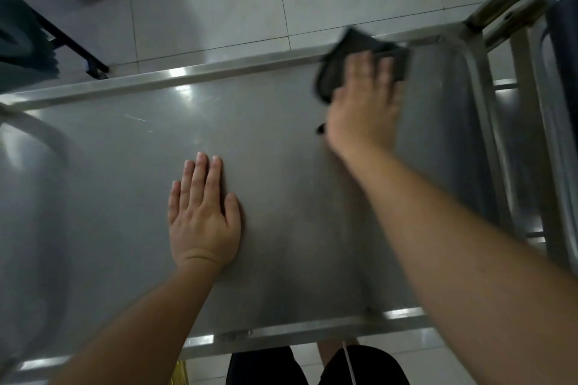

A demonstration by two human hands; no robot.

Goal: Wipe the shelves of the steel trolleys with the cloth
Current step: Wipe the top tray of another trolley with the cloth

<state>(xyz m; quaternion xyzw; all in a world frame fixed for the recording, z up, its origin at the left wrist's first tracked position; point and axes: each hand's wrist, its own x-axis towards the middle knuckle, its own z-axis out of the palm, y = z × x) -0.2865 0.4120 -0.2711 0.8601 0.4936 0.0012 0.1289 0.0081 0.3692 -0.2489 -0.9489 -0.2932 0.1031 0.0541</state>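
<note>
Right hand [364, 103] presses cloth [344, 56] (dark) on shelf [125, 147].

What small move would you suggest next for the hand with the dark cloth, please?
Probably sweep the dark cloth leftward along the far rim. The right hand presses it flat at the far right corner of the steel trolley shelf, while the left hand rests flat mid-shelf, bracing.

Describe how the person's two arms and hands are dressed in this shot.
Both forearms are bare, with no sleeve in view. The left hand and the right hand wear no gloves, and no rings, watch or wristband show. The right hand is motion-blurred, so fine detail there cannot be told.
</note>
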